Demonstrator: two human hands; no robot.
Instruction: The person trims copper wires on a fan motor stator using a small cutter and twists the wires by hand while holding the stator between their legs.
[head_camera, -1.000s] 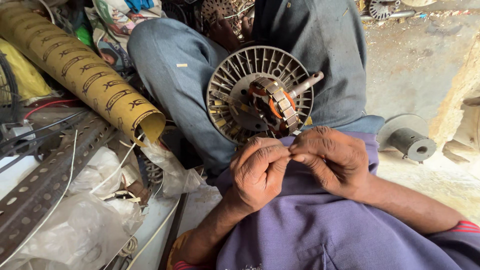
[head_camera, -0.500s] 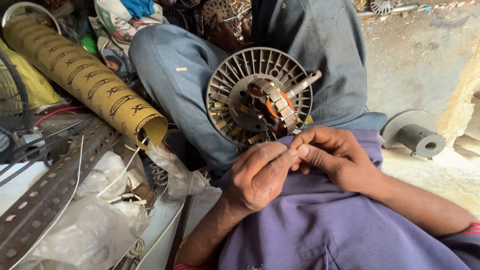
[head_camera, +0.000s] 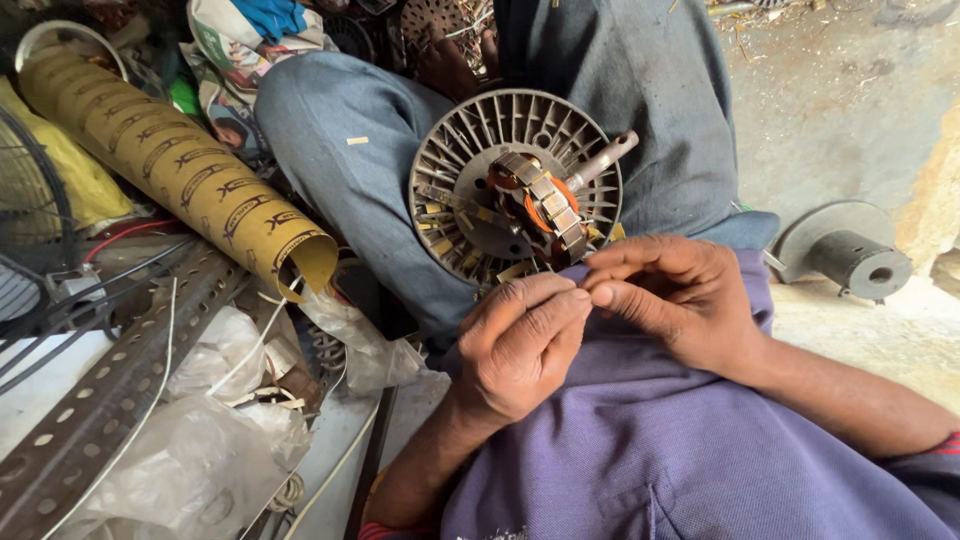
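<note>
The fan motor, a round finned metal disc with a copper-wound core and a short shaft sticking up to the right, rests on our lap against the grey trouser leg, just above our fingertips. Going from the left edge, we see a yellow printed paper roll slanting down toward the centre, a perforated metal strip beneath it, and crumpled clear plastic with white cords; this side is crowded to the frame edge, with little open room. Our left hand is curled, thumb and forefinger pinched together at the motor's lower rim; whether something thin is held between them, we cannot tell. Our right hand meets it fingertip to fingertip, fingers bent and pressed close, likewise pinching. Below both lies the purple shirt. To the right, a grey metal hub sits on the bare concrete floor, well apart from the hands, with free space around it. Compared with half a second ago, both hands remain joined in the same spot under the motor, and the motor has not shifted.
</note>
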